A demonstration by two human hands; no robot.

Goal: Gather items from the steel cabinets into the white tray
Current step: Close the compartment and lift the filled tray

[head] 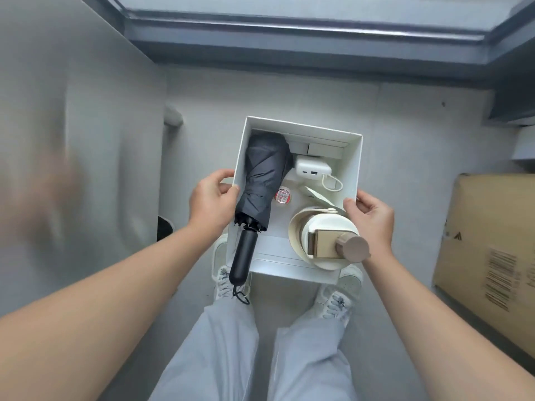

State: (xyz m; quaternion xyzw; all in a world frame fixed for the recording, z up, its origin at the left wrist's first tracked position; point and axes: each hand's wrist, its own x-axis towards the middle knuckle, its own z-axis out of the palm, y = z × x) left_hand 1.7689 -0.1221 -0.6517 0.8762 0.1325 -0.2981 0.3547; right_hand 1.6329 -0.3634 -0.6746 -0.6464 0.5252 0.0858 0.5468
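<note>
I hold the white tray (351, 169) above the floor, in front of my legs. My left hand (212, 198) grips its left wall and my right hand (372, 217) grips its right wall. Inside lies a folded dark grey umbrella (265, 172) with its black handle sticking out over the near edge. A cream tumbler (321, 241) with a tan lid stands at the near right. A white power bank (312, 167) with a cable, a small round red-and-white item (283, 195) and white boxes (325, 149) lie toward the far side.
A steel cabinet side (72, 125) rises close on my left. A cardboard box (489, 256) stands on the floor at the right. A grey window frame (289, 36) runs along the far wall. My white shoes (335, 299) show under the tray.
</note>
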